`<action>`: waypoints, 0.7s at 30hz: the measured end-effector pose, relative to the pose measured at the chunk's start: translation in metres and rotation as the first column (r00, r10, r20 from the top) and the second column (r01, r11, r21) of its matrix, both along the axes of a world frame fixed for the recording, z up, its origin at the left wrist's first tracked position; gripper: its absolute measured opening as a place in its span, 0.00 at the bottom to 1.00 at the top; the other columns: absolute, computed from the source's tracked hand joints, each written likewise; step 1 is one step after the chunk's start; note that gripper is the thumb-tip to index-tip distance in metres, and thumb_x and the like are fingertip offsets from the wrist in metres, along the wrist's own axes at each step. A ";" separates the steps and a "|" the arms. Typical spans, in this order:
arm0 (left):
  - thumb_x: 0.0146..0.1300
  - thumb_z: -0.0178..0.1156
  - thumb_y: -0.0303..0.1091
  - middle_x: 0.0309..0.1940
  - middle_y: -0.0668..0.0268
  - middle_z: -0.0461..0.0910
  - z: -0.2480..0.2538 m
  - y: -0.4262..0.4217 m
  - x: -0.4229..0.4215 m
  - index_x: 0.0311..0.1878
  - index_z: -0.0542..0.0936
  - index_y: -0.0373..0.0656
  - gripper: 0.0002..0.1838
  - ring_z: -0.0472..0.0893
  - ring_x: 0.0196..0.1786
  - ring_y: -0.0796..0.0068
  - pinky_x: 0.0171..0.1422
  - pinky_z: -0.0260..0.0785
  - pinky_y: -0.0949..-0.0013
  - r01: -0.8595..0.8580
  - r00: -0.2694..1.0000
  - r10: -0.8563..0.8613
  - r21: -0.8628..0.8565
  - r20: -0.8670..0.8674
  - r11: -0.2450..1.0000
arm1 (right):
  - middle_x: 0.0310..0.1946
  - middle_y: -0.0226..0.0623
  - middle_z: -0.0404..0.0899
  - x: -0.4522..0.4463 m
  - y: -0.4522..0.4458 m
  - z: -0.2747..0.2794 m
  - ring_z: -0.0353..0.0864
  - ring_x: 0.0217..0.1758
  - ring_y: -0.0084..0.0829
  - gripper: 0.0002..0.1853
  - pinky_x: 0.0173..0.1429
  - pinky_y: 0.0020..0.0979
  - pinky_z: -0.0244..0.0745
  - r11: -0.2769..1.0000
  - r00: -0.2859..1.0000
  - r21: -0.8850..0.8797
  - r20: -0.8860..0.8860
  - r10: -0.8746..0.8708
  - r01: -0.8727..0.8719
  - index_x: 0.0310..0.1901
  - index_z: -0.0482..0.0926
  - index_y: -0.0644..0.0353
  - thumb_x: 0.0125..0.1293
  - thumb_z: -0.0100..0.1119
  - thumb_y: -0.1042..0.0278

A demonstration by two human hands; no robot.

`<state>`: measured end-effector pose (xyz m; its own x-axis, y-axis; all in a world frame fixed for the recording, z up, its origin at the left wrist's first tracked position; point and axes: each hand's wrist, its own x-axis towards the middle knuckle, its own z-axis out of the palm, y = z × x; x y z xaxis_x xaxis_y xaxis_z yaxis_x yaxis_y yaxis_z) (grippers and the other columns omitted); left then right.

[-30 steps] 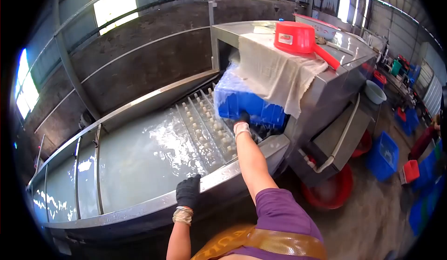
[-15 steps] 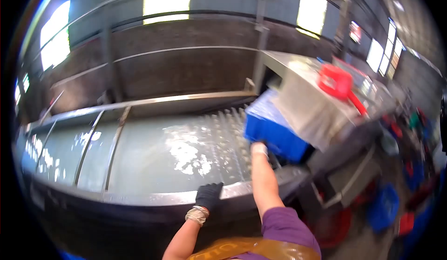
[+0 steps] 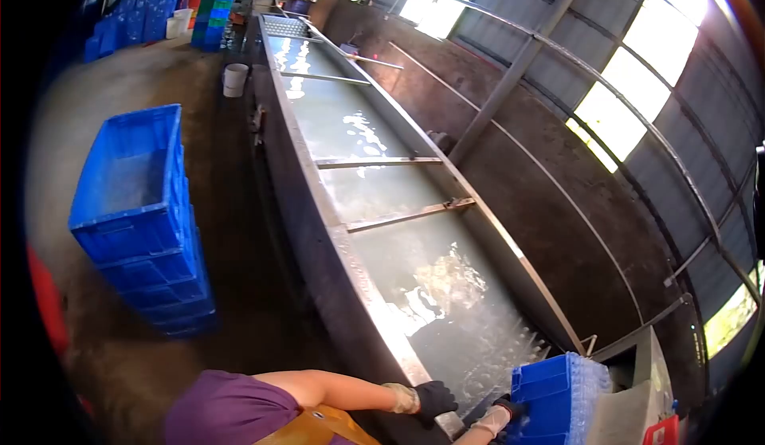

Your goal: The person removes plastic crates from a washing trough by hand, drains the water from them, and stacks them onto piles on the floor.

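My left hand point(image 3: 437, 399), in a dark glove, rests on the near metal rim of the long water tank point(image 3: 355, 266); its fingers look spread over the edge. My right hand point(image 3: 504, 413), also dark-gloved, is at the lower side of a blue crate point(image 3: 542, 393) at the tank's end, its fingers partly hidden against the crate. Clear plastic film or water point(image 3: 588, 389) lies along the crate's open side. A beige cloth point(image 3: 621, 417) hangs beside it, and part of a red scoop point(image 3: 663, 431) shows at the bottom right.
A stack of blue crates point(image 3: 127, 230) stands on the floor left of the tank. Farther back are a white bucket point(image 3: 235, 80) and stacked green and blue crates point(image 3: 217, 11). Metal crossbars point(image 3: 410, 215) span the tank, and a railing runs along the wall at right.
The view has swung left, bringing the tank's far end and the crate stack into sight. My left hand stays on the rim and my right hand stays at the blue crate.
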<state>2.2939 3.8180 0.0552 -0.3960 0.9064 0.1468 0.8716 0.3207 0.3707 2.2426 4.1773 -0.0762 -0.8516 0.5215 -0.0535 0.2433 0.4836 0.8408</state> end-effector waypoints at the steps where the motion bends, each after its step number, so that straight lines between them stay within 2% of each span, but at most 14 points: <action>1: 0.35 0.70 0.49 0.40 0.61 0.76 -0.001 -0.001 0.000 0.52 0.72 0.47 0.36 0.76 0.46 0.58 0.51 0.65 0.58 0.006 1.000 -0.005 0.042 -0.012 0.999 | 0.58 0.42 0.70 0.005 -0.014 -0.005 0.66 0.62 0.38 0.22 0.67 0.38 0.56 0.867 0.903 0.484 0.416 -0.107 -0.120 0.59 0.69 0.61 0.67 0.44 0.59; 2: 0.35 0.70 0.49 0.40 0.61 0.76 -0.002 -0.002 0.001 0.51 0.73 0.47 0.36 0.76 0.46 0.59 0.51 0.65 0.58 0.006 1.000 -0.005 0.057 -0.017 0.998 | 0.55 0.41 0.72 0.019 -0.039 0.004 0.68 0.59 0.38 0.22 0.64 0.38 0.59 0.525 0.657 0.744 0.644 -0.393 -0.415 0.57 0.70 0.61 0.66 0.45 0.56; 3: 0.35 0.70 0.48 0.40 0.61 0.76 0.000 -0.005 0.001 0.51 0.73 0.47 0.35 0.76 0.46 0.59 0.51 0.66 0.59 0.008 1.000 -0.006 0.074 -0.022 0.997 | 0.53 0.41 0.74 0.035 -0.066 0.018 0.71 0.56 0.38 0.23 0.61 0.38 0.63 0.128 0.379 0.650 0.579 -0.722 -0.750 0.55 0.72 0.62 0.66 0.46 0.54; 4: 0.35 0.70 0.48 0.41 0.61 0.77 0.003 -0.007 0.002 0.50 0.74 0.47 0.34 0.77 0.46 0.59 0.50 0.66 0.58 0.020 1.000 -0.018 0.111 -0.015 0.994 | 0.51 0.40 0.75 0.054 -0.092 0.033 0.73 0.53 0.38 0.23 0.59 0.38 0.66 -0.139 0.201 0.238 0.257 -0.945 -0.961 0.53 0.73 0.62 0.66 0.47 0.52; 7: 0.40 0.67 0.45 0.38 0.57 0.79 0.011 -0.019 0.000 0.45 0.78 0.48 0.25 0.78 0.42 0.56 0.47 0.69 0.57 0.058 0.988 -0.103 0.342 0.114 0.938 | 0.48 0.42 0.76 0.108 -0.187 0.108 0.74 0.49 0.38 0.22 0.56 0.39 0.67 -0.149 0.175 0.117 0.269 -0.947 -0.982 0.50 0.74 0.62 0.64 0.49 0.52; 8: 0.43 0.64 0.45 0.36 0.56 0.79 0.001 -0.012 -0.005 0.44 0.79 0.48 0.22 0.78 0.40 0.55 0.45 0.70 0.57 0.045 0.978 -0.116 0.369 0.173 0.928 | 0.49 0.40 0.76 0.124 -0.171 0.108 0.73 0.50 0.37 0.23 0.58 0.38 0.65 -0.569 0.650 0.378 0.127 -0.749 -0.730 0.51 0.74 0.61 0.64 0.48 0.49; 9: 0.46 0.62 0.44 0.34 0.54 0.80 -0.001 -0.013 -0.005 0.42 0.80 0.48 0.19 0.79 0.39 0.54 0.44 0.71 0.57 0.027 0.965 -0.127 0.395 0.228 0.918 | 0.50 0.38 0.75 0.139 -0.155 0.109 0.72 0.51 0.37 0.25 0.60 0.37 0.64 -0.867 0.927 0.408 -0.109 -0.359 -0.288 0.51 0.74 0.60 0.64 0.47 0.47; 10: 0.51 0.57 0.41 0.32 0.54 0.80 -0.010 -0.023 -0.003 0.42 0.81 0.48 0.15 0.80 0.36 0.55 0.43 0.72 0.59 0.035 0.970 -0.155 0.526 0.186 0.850 | 0.50 0.37 0.75 0.140 -0.138 0.090 0.72 0.51 0.36 0.24 0.60 0.37 0.64 -0.710 0.703 0.177 -0.110 -0.703 -0.682 0.51 0.74 0.61 0.65 0.46 0.49; 11: 0.52 0.58 0.40 0.35 0.54 0.80 0.006 -0.048 0.017 0.43 0.80 0.47 0.15 0.80 0.38 0.55 0.44 0.72 0.60 -0.133 0.911 -0.139 0.598 0.388 0.791 | 0.50 0.36 0.75 0.143 -0.131 0.081 0.72 0.51 0.35 0.23 0.61 0.37 0.64 -0.366 0.366 -0.041 -0.209 -0.907 -0.930 0.50 0.74 0.61 0.66 0.45 0.51; 13: 0.53 0.61 0.37 0.35 0.56 0.81 -0.001 -0.082 0.040 0.42 0.80 0.44 0.14 0.81 0.38 0.60 0.45 0.72 0.63 -0.331 0.846 -0.110 0.677 0.521 0.657 | 0.50 0.39 0.74 0.136 -0.099 0.087 0.71 0.52 0.35 0.18 0.61 0.39 0.65 -0.170 0.222 -0.162 -0.394 -0.892 -0.972 0.49 0.74 0.65 0.67 0.46 0.58; 14: 0.53 0.61 0.37 0.35 0.56 0.81 -0.001 -0.104 0.046 0.42 0.80 0.44 0.14 0.81 0.38 0.60 0.45 0.72 0.63 -0.348 0.849 -0.082 0.670 0.522 0.656 | 0.49 0.42 0.73 0.126 -0.067 0.081 0.72 0.51 0.37 0.17 0.59 0.40 0.67 -0.353 0.343 0.019 -0.199 -0.918 -0.935 0.48 0.74 0.67 0.67 0.47 0.61; 16: 0.54 0.63 0.34 0.34 0.61 0.81 0.002 -0.148 0.062 0.42 0.79 0.41 0.13 0.80 0.37 0.69 0.46 0.73 0.66 -0.347 0.766 -0.205 0.661 0.609 0.666 | 0.50 0.49 0.71 0.139 -0.205 0.204 0.75 0.46 0.41 0.19 0.50 0.40 0.75 0.162 -0.102 -0.212 -0.269 -0.958 -0.964 0.53 0.67 0.70 0.61 0.55 0.74; 17: 0.54 0.63 0.34 0.34 0.61 0.81 0.002 -0.169 0.068 0.42 0.79 0.41 0.13 0.80 0.37 0.69 0.46 0.73 0.66 -0.366 0.763 -0.183 0.648 0.620 0.668 | 0.50 0.50 0.71 0.129 -0.192 0.186 0.74 0.46 0.40 0.27 0.49 0.40 0.75 0.115 -0.072 -0.089 -0.386 -0.920 -0.989 0.59 0.61 0.69 0.58 0.57 0.76; 21: 0.56 0.62 0.31 0.40 0.62 0.81 0.032 -0.229 0.071 0.49 0.76 0.41 0.16 0.79 0.43 0.75 0.49 0.72 0.68 -0.499 0.775 0.007 0.604 0.632 0.622 | 0.53 0.48 0.69 0.114 -0.265 0.236 0.72 0.50 0.39 0.30 0.53 0.37 0.72 -0.152 0.203 -0.138 -0.551 -0.809 -0.979 0.61 0.60 0.68 0.55 0.56 0.80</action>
